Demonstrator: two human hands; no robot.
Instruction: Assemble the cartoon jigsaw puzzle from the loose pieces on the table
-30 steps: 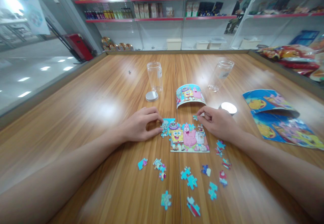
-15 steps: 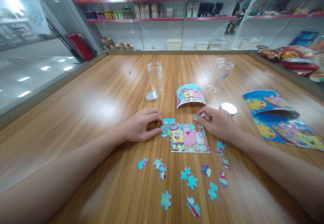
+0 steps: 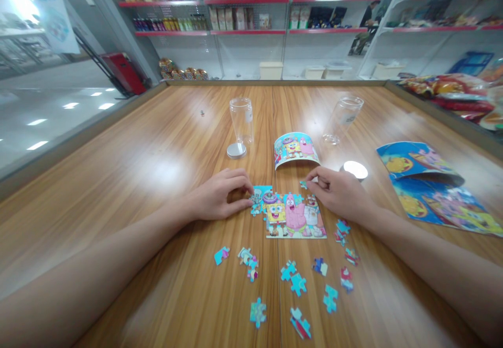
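Note:
A partly joined jigsaw puzzle (image 3: 295, 217) of cartoon figures lies on the wooden table. At its upper left edge is my left hand (image 3: 222, 193), fingers curved, thumb and index tips apart and touching the edge pieces. My right hand (image 3: 334, 191) pinches a small blue puzzle piece (image 3: 303, 184) just above the puzzle's upper right side; its other fingers are curled in. Several loose puzzle pieces (image 3: 298, 283) are scattered nearer to me, among them a blue piece (image 3: 258, 312) and a blue and pink piece (image 3: 222, 255). Behind the puzzle stands a curved picture card (image 3: 296, 149).
Two clear jars (image 3: 240, 120) stand farther back, with a silver lid (image 3: 236, 150) by the left one and another round lid (image 3: 354, 169) near my right hand. Folded blue picture sheets (image 3: 440, 191) lie at the right. Stocked shelves (image 3: 245, 31) line the wall beyond.

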